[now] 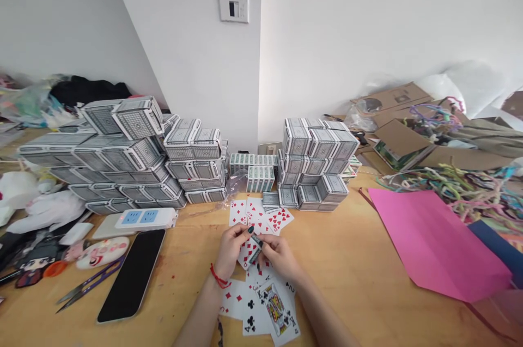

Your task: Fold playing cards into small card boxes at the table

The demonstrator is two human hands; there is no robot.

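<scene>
Both hands meet over the middle of the table (359,276), near its front edge. The left hand (229,249), a red string at its wrist, has its fingers curled shut around a small bunch of cards (249,253), thumb on top. The right hand (281,257) pinches the same bunch from the other side, fingertips together on its edge. The bunch is held just above the wood, its red pips facing up. Below the wrists lies a loose spread (249,311) of face-up cards, a king (275,308) among them. Just beyond the hands lies a fan (263,216) of red-pip cards. Behind it stand piles of closed card boxes, a big pile (131,156) to the left and a smaller pile (316,167) to the right; what they hold cannot be seen. Far right, an open carton (402,142) shows green-printed packs inside. A phone (133,276), scissors (87,284) and a power strip (143,219) lie left of the hands, and a pink sheet (433,243) lies to the right.
</scene>
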